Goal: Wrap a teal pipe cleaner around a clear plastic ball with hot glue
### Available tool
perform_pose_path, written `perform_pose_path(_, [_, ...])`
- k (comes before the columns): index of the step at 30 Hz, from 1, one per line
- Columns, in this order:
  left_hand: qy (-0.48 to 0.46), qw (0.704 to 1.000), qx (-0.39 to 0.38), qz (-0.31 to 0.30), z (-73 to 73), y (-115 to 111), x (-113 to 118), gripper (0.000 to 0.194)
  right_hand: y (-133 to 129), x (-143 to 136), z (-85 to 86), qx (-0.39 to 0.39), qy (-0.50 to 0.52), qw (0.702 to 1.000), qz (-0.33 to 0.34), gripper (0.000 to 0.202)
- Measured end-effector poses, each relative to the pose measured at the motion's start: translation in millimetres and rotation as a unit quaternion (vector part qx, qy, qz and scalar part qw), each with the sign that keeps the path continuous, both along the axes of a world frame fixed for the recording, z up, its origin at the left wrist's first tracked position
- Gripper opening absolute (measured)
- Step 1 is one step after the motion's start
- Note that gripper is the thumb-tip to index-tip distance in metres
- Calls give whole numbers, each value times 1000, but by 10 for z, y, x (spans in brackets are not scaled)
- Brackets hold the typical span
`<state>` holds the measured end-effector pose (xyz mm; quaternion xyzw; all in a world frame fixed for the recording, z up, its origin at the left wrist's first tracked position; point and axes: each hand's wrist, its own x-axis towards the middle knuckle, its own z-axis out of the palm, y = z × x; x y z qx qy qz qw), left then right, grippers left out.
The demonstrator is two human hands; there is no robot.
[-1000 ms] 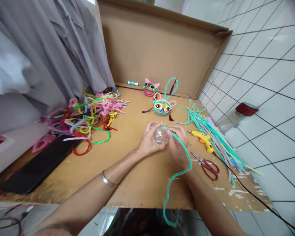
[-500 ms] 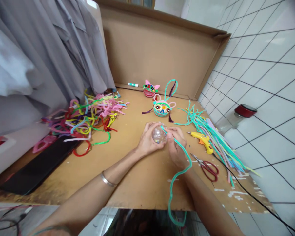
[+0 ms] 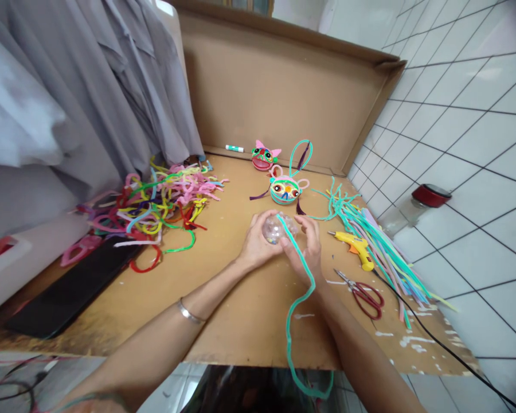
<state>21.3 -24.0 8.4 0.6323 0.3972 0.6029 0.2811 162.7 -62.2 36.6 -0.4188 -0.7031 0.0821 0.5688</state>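
Observation:
A clear round ball (image 3: 272,228) is held above the middle of the table. My left hand (image 3: 257,242) wraps round its left side. My right hand (image 3: 305,246) is at its right side, fingers curved around it and the thumb near its lower edge. A long teal pipe cleaner (image 3: 301,258) runs from the top of the ball across my right hand and hangs down past the table's front edge. Behind the ball stands a decorated face ball (image 3: 286,190) with pink ring ears.
Tangled pipe cleaners (image 3: 176,189) and a black tray (image 3: 69,292) lie left. To the right are a yellow glue gun (image 3: 356,248), red-handled scissors (image 3: 365,297), straight pipe cleaners (image 3: 382,252) and a red-lidded jar (image 3: 413,206). A pink-eared face (image 3: 263,158) sits at the back.
The fingers of my right hand have opened from the teal pipe cleaner and spread beside the ball. The hanging pipe cleaner has shifted left, and the ball has turned slightly.

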Motion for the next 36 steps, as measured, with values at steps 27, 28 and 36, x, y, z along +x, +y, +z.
perform_pose_path(27, [-235, 941, -185, -158, 47, 43, -65, 99, 165, 121, 7, -278, 181, 930, 159, 81])
perform_pose_path(28, [-236, 940, -187, -161, 45, 46, -67, 100, 165, 109, 7, -285, 201, 921, 172, 85])
perform_pose_path(36, [-240, 917, -212, -238, 139, 11, -135, 106, 151, 99, 34, -281, 242, 915, 161, 88])
